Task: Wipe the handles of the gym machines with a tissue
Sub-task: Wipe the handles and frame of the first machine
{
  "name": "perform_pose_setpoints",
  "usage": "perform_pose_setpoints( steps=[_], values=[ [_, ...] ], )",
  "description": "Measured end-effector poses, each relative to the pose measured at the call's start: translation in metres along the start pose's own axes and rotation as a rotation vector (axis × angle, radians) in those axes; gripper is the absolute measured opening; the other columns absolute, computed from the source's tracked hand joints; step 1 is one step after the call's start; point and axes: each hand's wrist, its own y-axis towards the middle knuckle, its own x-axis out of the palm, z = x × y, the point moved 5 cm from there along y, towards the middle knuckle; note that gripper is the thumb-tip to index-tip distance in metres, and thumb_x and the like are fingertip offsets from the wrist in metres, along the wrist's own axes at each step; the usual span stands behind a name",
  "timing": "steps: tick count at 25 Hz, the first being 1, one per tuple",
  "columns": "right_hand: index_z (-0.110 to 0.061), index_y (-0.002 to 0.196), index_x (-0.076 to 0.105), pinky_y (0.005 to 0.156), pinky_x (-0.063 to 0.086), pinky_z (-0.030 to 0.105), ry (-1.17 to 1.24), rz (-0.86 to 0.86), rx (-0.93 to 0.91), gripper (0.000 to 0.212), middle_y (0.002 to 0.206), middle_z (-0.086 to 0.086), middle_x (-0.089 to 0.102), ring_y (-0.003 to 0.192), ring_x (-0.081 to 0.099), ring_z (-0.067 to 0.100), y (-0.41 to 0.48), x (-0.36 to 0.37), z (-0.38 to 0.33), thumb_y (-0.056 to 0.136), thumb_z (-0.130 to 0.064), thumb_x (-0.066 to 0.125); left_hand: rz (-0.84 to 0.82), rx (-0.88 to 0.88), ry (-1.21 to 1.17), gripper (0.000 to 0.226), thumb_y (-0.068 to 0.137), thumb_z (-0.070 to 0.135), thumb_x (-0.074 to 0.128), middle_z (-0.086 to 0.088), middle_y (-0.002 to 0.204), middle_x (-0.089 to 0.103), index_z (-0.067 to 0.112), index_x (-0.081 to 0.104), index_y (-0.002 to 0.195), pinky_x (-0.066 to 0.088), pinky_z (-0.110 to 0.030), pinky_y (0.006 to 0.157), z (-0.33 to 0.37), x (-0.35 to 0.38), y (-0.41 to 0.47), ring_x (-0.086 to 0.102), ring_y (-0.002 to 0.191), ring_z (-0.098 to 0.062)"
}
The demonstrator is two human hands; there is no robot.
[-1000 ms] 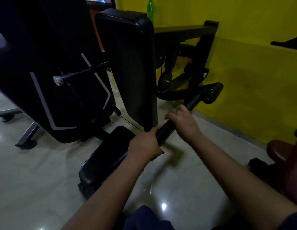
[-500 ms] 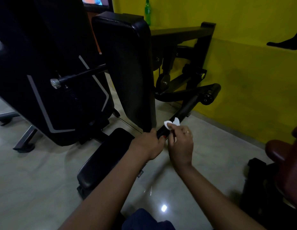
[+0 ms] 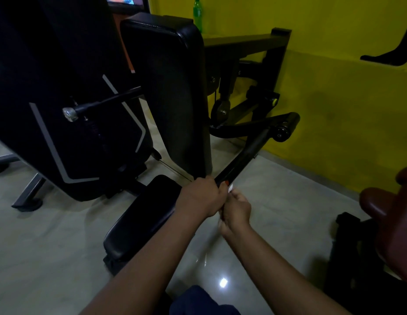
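Left hand (image 3: pixel 203 196) is gripping the near end of the black handle (image 3: pixel 244 155), fingers curled round it. Right hand (image 3: pixel 236 211), touching my left, is pinching the tissue (image 3: pixel 230 188) in curled fingers at the handle's end.

centre of frame: left hand (image 3: pixel 201 196) is gripping the black machine handle (image 3: pixel 243 158), fingers curling round it | just lower right: right hand (image 3: pixel 235 210) is holding a white tissue (image 3: pixel 230 187) at the handle's near end | upper centre: back pad (image 3: pixel 170 87) is standing upright | top: green bottle (image 3: pixel 197 12) is standing against the yellow wall (image 3: pixel 334 87)
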Motion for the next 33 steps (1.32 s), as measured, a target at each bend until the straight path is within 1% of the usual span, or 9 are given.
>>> perform_pose_setpoints(
  steps=[4, 7, 10, 15, 18, 21, 27, 31, 33],
  values=[
    [-0.006, 0.123, 0.059, 0.064, 0.056, 0.029, 0.36, -0.144, 0.313, 0.042, 0.081, 0.011, 0.071, 0.066, 0.071, 0.018, 0.053, 0.018, 0.0, 0.091, 0.009, 0.036, -0.003, -0.001, -0.016, 0.048, 0.097, 0.051, 0.031, -0.011, 0.097, 0.062, 0.01, 0.056, 0.108, 0.043, -0.033, 0.07, 0.0, -0.002, 0.0, 0.059, 0.085, -0.027],
    [-0.01, 0.11, 0.06, 0.061, 0.059, 0.028, 0.305, -0.213, 0.31, 0.034, 0.075, 0.011, 0.071, 0.065, 0.071, 0.018, 0.055, 0.02, 0.004, 0.098, 0.005, 0.032, 0.006, 0.012, -0.03, 0.045, 0.098, 0.05, 0.032, -0.01, 0.098, 0.062, 0.013, 0.051, 0.114, 0.043, -0.032, 0.068, 0.0, -0.003, 0.0, 0.057, 0.082, -0.024],
    [-0.002, 0.114, 0.059, 0.08, 0.058, 0.031, 0.277, -0.299, 0.252, 0.03, 0.097, 0.017, 0.066, 0.079, 0.069, 0.022, 0.036, 0.01, 0.001, 0.098, 0.006, 0.035, 0.01, 0.053, -0.042, 0.05, 0.099, 0.05, 0.032, -0.014, 0.113, 0.062, 0.021, 0.034, 0.14, 0.044, -0.034, 0.073, 0.0, -0.002, 0.001, 0.061, 0.098, -0.03],
    [-0.005, 0.109, 0.064, 0.08, 0.054, 0.03, 0.054, 0.046, -0.155, 0.017, 0.102, 0.014, 0.068, 0.086, 0.066, 0.022, 0.054, -0.007, -0.061, 0.092, -0.004, 0.061, -0.055, 0.126, -0.04, 0.053, 0.1, 0.047, 0.027, -0.012, 0.104, 0.062, 0.039, 0.012, 0.151, 0.052, -0.039, 0.078, 0.002, 0.002, 0.006, 0.059, 0.088, -0.026],
    [-0.023, 0.093, 0.071, 0.079, 0.053, 0.025, -0.488, 0.019, -0.522, 0.006, 0.093, -0.006, 0.072, 0.091, 0.067, 0.01, 0.022, -0.01, -0.063, 0.087, -0.025, 0.071, -0.076, 0.117, -0.044, 0.053, 0.1, 0.047, 0.024, -0.011, 0.102, 0.062, 0.042, 0.009, 0.15, 0.048, -0.036, 0.071, 0.003, 0.004, 0.008, 0.057, 0.082, -0.024],
    [-0.026, 0.092, 0.074, 0.082, 0.047, 0.017, -0.772, -0.004, -0.824, 0.014, 0.099, -0.009, 0.068, 0.095, 0.06, 0.003, 0.009, -0.005, -0.066, 0.087, -0.016, 0.066, -0.098, 0.09, -0.02, 0.053, 0.1, 0.046, 0.023, -0.011, 0.099, 0.06, 0.042, 0.007, 0.15, 0.042, -0.034, 0.065, 0.005, 0.003, 0.008, 0.055, 0.079, -0.022],
    [-0.026, 0.085, 0.071, 0.08, 0.041, 0.013, -0.757, 0.175, -0.842, 0.033, 0.098, -0.001, 0.07, 0.095, 0.063, 0.014, 0.047, 0.008, -0.098, 0.083, 0.002, 0.054, -0.117, 0.041, -0.037, 0.052, 0.101, 0.04, 0.024, -0.01, 0.092, 0.052, 0.031, 0.014, 0.151, 0.039, -0.033, 0.067, 0.016, 0.002, 0.013, 0.052, 0.078, -0.026],
    [-0.014, 0.095, 0.075, 0.08, 0.038, 0.008, -0.991, -0.002, -1.085, 0.031, 0.1, 0.003, 0.069, 0.091, 0.061, 0.013, 0.011, 0.007, -0.078, 0.08, 0.008, 0.059, -0.085, 0.117, 0.053, 0.045, 0.105, 0.032, 0.024, -0.016, 0.117, 0.056, 0.017, 0.026, 0.147, 0.047, -0.042, 0.078, 0.027, -0.004, 0.008, 0.057, 0.095, -0.033],
    [-0.014, 0.097, 0.074, 0.078, 0.039, 0.011, -1.084, -0.084, -1.154, 0.036, 0.1, 0.004, 0.068, 0.091, 0.061, 0.017, 0.019, 0.007, -0.088, 0.077, 0.011, 0.059, -0.058, 0.121, 0.075, 0.044, 0.104, 0.031, 0.026, -0.015, 0.107, 0.056, 0.012, 0.031, 0.144, 0.048, -0.043, 0.077, 0.029, -0.004, 0.01, 0.056, 0.089, -0.032]
  ],
)
